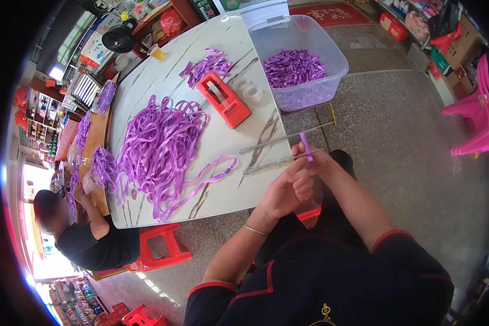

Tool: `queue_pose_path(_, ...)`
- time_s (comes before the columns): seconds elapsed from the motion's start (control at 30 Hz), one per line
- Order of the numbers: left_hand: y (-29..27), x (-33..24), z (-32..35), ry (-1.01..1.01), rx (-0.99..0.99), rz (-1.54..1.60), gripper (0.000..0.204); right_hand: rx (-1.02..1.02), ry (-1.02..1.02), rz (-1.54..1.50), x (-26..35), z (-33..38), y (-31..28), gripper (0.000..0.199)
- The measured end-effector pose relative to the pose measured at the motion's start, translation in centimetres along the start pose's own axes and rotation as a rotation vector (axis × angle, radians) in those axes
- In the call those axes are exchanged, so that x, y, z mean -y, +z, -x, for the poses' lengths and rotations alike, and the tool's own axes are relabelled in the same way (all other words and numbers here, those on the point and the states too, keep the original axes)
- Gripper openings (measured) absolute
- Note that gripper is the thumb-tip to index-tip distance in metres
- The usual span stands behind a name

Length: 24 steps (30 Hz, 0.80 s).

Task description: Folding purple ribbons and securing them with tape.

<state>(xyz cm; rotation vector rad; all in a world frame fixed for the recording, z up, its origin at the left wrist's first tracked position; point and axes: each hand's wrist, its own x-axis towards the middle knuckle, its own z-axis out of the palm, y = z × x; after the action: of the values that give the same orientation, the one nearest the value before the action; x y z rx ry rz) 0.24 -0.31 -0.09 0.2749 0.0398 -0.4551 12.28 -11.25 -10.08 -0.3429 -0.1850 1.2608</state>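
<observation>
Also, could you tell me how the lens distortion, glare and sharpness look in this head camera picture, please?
In the head view, fisheye bends the table edge and leaves a black rim; daylight blows out the left doorway, with a soft sheen on the tabletop; the hands, left hand and right hand, and purple ribbon are fairly sharp, with the far shelves soft.

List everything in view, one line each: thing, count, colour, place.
Loose ribbon pile: one, purple, middle of the white marbled table.
Small ribbon heap: one, purple, far part of the table.
Tape dispenser: one, red, beside the small heap.
Clear tape rolls: two, right of the dispenser.
Clear plastic tub: one, holds purple ribbon pieces, table's far right.
Metal rods: two, grey, at the table's near edge.
Plastic stool: one, red, under the table.
Seated person: one, black top, left.
Plastic chairs: pink, stacked, right.
Left hand and right hand: together, pinching a purple ribbon strip.
</observation>
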Motion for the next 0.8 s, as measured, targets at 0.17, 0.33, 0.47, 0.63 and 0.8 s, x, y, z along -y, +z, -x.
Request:
queue_pose_path(0.17, -0.2, 0.1, -0.2, 0.007, 0.010, -0.010, 0.042, -0.384, -0.007, 0.152, 1.3, 0.9, 1.1, 0.022)
queue_pose_path(0.33, 0.2, 0.3, 0.1, 0.035, -0.005, 0.020, 0.043, -0.684, -0.114, 0.479, 3.9, 4.2, 3.6, 0.032)
queue_pose_path(0.47, 0.2, 0.3, 0.1, 0.028, -0.003, 0.003, 0.042, -0.934, -0.292, 1.354, 4.3, 4.2, 10.1, 0.038)
queue_pose_path(0.63, 0.1, 0.2, 0.2, 0.029, -0.027, 0.007, 0.042, -0.962, -0.409, 2.116, 3.3, 3.2, 13.7, 0.032)
queue_pose_path(0.8, 0.2, 0.2, 0.1, 0.018, -0.027, 0.000, 0.042, -0.970, -0.296, 1.922, 4.3, 3.4, 12.1, 0.027)
